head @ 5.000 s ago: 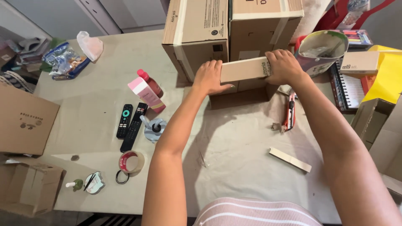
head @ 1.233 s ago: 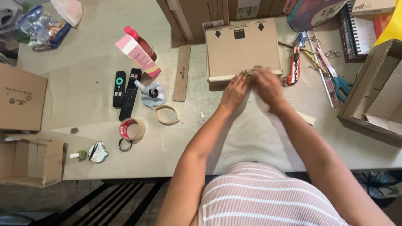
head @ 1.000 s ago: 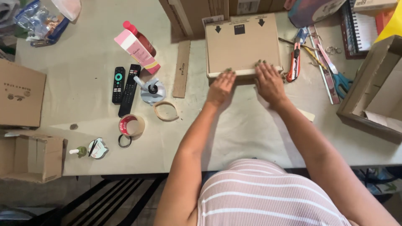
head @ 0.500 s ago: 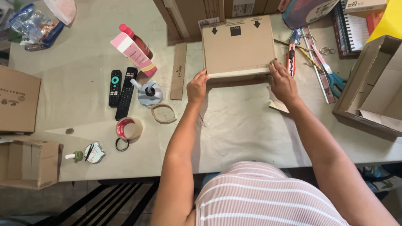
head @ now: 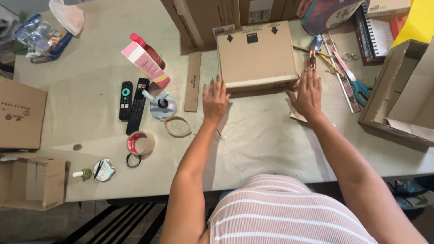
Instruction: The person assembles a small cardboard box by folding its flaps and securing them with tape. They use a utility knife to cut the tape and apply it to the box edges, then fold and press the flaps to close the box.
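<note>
A closed brown cardboard box (head: pixel 255 56) with black arrow marks lies flat on the table. My left hand (head: pixel 215 98) is open, fingers spread, at the box's near left corner, touching or just short of it. On the other side, my right hand (head: pixel 308 92) is open by the near right corner, resting over a small cardboard scrap. Neither hand holds anything.
Left of the box lie a cardboard strip (head: pixel 193 81), two remotes (head: pixel 131 103), a pink carton (head: pixel 146 64), tape rolls (head: pixel 140 143). A cutter (head: pixel 312 58) and scissors (head: pixel 355 80) lie right of it. Open cartons stand at right (head: pixel 398 97) and near left (head: pixel 32 183).
The box, held up on edge five seconds ago, now lies flat. My hands slid from the middle of its near edge out to its two near corners.
</note>
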